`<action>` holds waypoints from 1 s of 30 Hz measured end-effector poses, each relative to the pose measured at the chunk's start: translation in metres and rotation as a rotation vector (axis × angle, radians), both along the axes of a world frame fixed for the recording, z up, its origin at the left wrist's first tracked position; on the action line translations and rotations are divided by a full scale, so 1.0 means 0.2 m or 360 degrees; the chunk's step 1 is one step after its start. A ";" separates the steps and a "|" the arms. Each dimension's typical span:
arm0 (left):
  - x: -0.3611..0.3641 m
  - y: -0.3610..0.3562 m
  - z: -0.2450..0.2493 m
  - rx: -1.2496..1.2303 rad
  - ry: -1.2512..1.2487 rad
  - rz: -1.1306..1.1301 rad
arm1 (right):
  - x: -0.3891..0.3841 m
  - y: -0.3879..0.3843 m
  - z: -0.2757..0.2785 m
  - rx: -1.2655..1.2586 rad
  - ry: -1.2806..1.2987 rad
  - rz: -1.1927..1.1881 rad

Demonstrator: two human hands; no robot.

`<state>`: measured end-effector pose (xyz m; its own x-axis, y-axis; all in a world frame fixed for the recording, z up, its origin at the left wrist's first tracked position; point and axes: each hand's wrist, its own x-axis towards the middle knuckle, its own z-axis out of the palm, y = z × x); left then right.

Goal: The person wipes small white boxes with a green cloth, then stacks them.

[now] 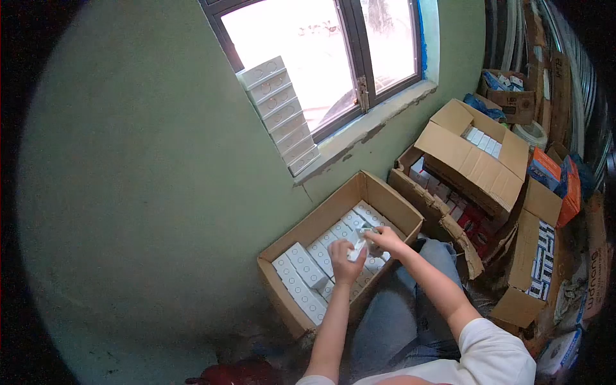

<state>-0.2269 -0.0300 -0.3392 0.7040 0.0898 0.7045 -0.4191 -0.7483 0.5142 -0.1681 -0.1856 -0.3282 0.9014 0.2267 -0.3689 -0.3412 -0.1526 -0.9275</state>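
Both hands are over an open cardboard box (289, 321) that holds rows of white boxes (298, 284) with round marks. My left hand (346, 262) has its fingers closed round a small white piece (356, 250). Against it, my right hand (383, 240) pinches a small whitish part whose shape is too small to make out. The two hands nearly touch, and the white boxes lie below them.
A stack of white boxes (279, 112) stands on the window sill (378, 115). To the right are an open carton (475, 160), a torn carton (443, 221), a carton of blue-and-white packs (542, 256) and orange packages (568, 192). Metal pipes (581, 83) lean at the far right.
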 end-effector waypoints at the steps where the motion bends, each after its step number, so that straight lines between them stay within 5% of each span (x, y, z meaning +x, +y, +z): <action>1: 0.00 -0.02 0.04 -0.0024 -0.0164 0.0115 | 0.01 0.00 0.00 0.0040 -0.0028 -0.0051; 2: 0.01 0.01 -0.03 0.0022 0.0011 0.0095 | 0.01 0.01 -0.01 0.0080 -0.0057 -0.0106; 5: 0.02 -0.01 -0.08 -0.0791 0.0297 -0.0303 | 0.03 0.00 -0.05 -0.0020 -0.0381 -0.0188; 8: -0.01 0.02 -0.07 -0.0827 0.0907 -0.0353 | 0.02 -0.05 0.11 -0.0109 -0.0343 0.0040; 12: 0.02 0.02 -0.09 -0.0510 0.0998 -0.0102 | 0.02 -0.04 0.02 -0.0613 -0.1164 -0.0210; 17: 0.02 0.03 -0.07 -0.0413 0.1135 0.0144 | -0.06 -0.01 0.08 -0.0755 -0.1550 -0.0010; 23: 0.02 0.04 -0.05 -0.0047 0.1175 0.0108 | -0.13 0.06 -0.03 -0.1449 -0.1813 0.0590; 24: 0.03 0.06 -0.14 0.0119 0.0869 0.0106 | -0.16 0.06 -0.05 -0.1371 -0.1843 0.0575; 30: 0.02 0.09 -0.17 0.0354 0.0749 0.0036 | -0.14 0.05 -0.15 -0.1180 -0.1762 0.1062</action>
<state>-0.2226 -0.0128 -0.3725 0.9487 -0.0071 0.3162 -0.1633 -0.8672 0.4704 -0.1962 -0.1753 -0.3591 0.6021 0.7721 0.2034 0.7882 -0.5340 -0.3059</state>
